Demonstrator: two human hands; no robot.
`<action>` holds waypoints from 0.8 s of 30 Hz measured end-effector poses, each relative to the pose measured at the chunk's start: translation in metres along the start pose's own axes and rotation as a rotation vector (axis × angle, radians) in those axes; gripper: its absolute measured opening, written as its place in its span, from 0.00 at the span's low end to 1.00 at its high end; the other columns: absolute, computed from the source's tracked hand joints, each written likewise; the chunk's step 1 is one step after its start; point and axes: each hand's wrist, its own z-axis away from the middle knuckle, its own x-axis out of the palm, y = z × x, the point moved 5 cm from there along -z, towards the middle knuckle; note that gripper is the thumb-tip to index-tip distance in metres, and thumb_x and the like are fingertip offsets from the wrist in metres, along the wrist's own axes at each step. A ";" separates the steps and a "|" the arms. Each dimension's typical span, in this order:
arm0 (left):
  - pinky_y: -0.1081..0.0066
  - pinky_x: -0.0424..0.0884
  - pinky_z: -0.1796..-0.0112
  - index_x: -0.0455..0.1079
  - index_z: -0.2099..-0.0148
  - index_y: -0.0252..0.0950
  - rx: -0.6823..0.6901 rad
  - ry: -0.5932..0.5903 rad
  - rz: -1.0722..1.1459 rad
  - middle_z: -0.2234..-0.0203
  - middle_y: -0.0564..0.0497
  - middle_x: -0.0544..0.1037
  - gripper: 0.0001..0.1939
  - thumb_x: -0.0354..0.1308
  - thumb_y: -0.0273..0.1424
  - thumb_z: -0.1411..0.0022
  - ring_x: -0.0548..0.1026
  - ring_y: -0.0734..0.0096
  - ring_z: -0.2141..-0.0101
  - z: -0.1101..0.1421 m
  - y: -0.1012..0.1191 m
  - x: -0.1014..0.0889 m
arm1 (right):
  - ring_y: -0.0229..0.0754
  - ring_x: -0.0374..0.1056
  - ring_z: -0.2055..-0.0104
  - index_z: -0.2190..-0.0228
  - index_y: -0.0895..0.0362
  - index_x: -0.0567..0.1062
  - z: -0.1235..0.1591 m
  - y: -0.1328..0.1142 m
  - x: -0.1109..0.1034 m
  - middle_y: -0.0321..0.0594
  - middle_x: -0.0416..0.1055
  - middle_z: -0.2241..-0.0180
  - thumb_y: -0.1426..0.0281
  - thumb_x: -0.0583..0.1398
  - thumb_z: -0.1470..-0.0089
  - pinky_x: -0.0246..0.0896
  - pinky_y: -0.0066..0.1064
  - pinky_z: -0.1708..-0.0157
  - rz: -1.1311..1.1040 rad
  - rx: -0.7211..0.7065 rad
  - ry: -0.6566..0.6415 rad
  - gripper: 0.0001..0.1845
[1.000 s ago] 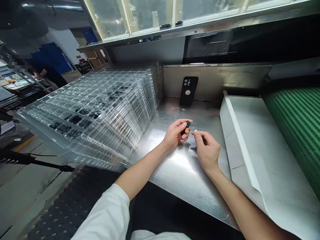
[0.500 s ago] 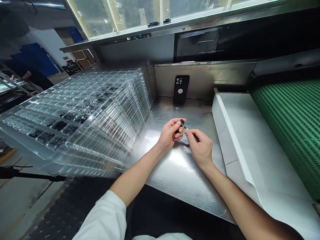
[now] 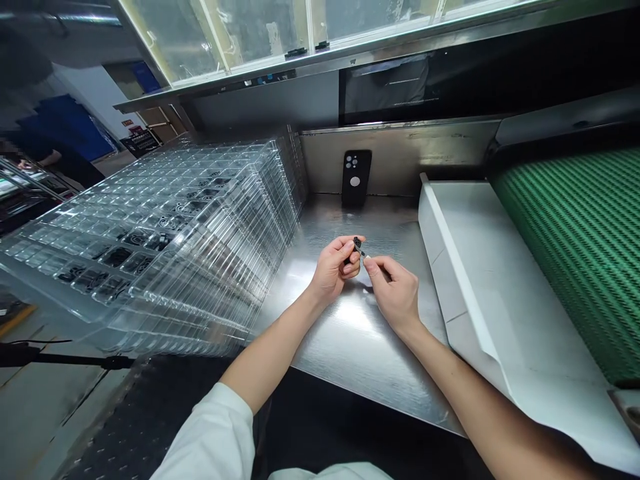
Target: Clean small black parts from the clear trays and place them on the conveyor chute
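Note:
Between thumb and fingers, my left hand pinches a small black part above the metal tabletop. My right hand is closed just to the right, its thumb and forefinger pinching a thin, small tool-like piece whose tip meets the black part. The exact kind of either piece is too small to make out. To the left stands a tall stack of clear plastic trays; several pockets of the top tray hold small black parts.
A black phone leans upright against the metal back wall. On the right, a white chute or tray runs beside a green conveyor belt. A metal-framed glass panel hangs above. Another person is at the far left.
The view has shifted slightly, so the scene sits a little further left. Both hands keep their pinch on the small pieces, in nearly the same pose.

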 end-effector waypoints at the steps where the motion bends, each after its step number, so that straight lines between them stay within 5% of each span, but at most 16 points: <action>1: 0.78 0.45 0.80 0.75 0.53 0.33 0.000 0.001 -0.001 0.78 0.57 0.66 0.18 0.71 0.36 0.41 0.55 0.85 0.82 0.000 0.000 0.000 | 0.39 0.63 0.72 0.68 0.55 0.79 0.000 0.000 0.000 0.33 0.71 0.74 0.51 0.60 0.32 0.54 0.31 0.69 0.003 0.001 0.000 0.22; 24: 0.79 0.44 0.80 0.76 0.55 0.32 -0.009 0.002 -0.012 0.79 0.58 0.64 0.16 0.70 0.36 0.41 0.54 0.86 0.83 0.001 0.004 -0.001 | 0.38 0.63 0.74 0.69 0.54 0.78 -0.001 -0.001 -0.002 0.32 0.69 0.76 0.52 0.60 0.31 0.54 0.31 0.70 0.043 -0.023 0.005 0.21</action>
